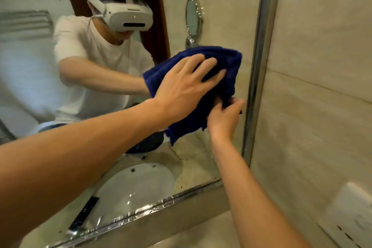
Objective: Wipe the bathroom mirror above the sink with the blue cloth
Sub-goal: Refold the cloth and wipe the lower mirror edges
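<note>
- Fingers (209,64) of the left hand (181,90) lie straight and spread on the blue cloth (225,60), a flat, uncurled grip that presses the cloth against the glass, likely so a wide patch wipes at once.
- Right hand (223,119), at 5 o'clock from the left, pinches the cloth's lower hanging part between thumb and fingers, probably gathering the loose fold so it does not trail.
- Cloth sits bunched against the bathroom mirror (221,6), at 3 o'clock in its visible area, close to the metal frame (259,46).
- Wiping looks under way near the right edge; how much glass is done I cannot tell.
- Reflected at 12 o'clock from the cloth is a round shaving mirror (193,16); at 7 o'clock, the sink basin (141,183) set in the desk.
- Beige wall tile (322,66) lies at 3 o'clock, past the frame.
</note>
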`<control>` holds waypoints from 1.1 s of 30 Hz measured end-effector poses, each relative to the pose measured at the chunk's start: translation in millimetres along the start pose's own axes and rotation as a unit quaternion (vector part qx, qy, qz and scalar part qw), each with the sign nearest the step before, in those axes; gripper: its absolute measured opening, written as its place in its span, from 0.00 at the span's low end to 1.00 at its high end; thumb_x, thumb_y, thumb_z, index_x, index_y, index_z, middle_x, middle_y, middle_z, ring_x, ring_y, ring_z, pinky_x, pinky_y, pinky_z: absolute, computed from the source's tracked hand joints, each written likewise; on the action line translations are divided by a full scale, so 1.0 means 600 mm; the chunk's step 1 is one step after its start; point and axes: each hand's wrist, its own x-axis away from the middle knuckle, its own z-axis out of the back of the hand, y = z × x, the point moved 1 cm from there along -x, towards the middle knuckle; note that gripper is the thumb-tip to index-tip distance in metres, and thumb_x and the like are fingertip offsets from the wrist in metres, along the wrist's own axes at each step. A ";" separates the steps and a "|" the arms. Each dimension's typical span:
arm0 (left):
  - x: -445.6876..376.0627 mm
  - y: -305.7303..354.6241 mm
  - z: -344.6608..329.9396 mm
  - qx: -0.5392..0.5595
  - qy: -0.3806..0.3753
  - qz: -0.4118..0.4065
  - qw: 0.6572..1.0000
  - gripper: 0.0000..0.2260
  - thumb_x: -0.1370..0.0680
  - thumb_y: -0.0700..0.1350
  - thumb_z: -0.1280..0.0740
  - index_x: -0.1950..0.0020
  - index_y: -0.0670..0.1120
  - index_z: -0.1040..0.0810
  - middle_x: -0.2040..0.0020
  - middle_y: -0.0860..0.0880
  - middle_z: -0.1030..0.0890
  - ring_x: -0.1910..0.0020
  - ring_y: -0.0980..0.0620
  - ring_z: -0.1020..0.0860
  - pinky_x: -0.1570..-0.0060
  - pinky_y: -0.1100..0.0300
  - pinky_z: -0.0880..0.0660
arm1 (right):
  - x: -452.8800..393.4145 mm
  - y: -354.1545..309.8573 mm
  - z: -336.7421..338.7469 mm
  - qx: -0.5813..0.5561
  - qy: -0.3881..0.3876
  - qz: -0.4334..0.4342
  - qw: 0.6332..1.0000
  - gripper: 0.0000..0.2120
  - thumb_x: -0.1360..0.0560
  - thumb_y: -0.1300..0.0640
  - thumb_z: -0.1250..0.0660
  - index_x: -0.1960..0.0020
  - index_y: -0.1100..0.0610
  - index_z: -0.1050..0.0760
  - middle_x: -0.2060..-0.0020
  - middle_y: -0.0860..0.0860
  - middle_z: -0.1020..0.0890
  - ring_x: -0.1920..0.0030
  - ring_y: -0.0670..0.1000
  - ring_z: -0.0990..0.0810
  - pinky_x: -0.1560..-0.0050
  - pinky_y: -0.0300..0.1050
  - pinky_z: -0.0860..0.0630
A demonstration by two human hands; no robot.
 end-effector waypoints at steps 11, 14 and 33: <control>-0.020 -0.011 -0.018 0.032 0.007 -0.035 0.999 0.20 0.21 0.54 0.41 0.29 0.53 0.28 0.28 0.47 0.29 0.29 0.43 0.34 0.30 0.47 0.43 | -0.007 0.011 -0.011 -0.040 0.134 0.031 0.990 0.08 0.19 0.56 0.39 0.44 0.59 0.35 0.54 0.46 0.25 0.61 0.46 0.25 0.67 0.28 0.33; 0.109 -0.061 -0.002 0.028 0.017 -0.005 0.999 0.17 0.21 0.51 0.37 0.33 0.52 0.23 0.32 0.45 0.25 0.34 0.42 0.31 0.32 0.46 0.39 | 0.109 0.034 -0.065 -0.027 0.049 -0.003 0.998 0.08 0.20 0.54 0.38 0.47 0.53 0.36 0.58 0.51 0.21 0.63 0.50 0.24 0.68 0.31 0.32; 0.162 -0.140 0.036 0.022 0.075 0.043 0.996 0.12 0.19 0.45 0.39 0.40 0.49 0.19 0.40 0.45 0.20 0.39 0.43 0.30 0.39 0.48 0.35 | 0.187 -0.021 -0.142 -0.111 0.043 -0.006 0.993 0.09 0.20 0.55 0.37 0.45 0.56 0.35 0.60 0.42 0.23 0.64 0.39 0.23 0.65 0.37 0.27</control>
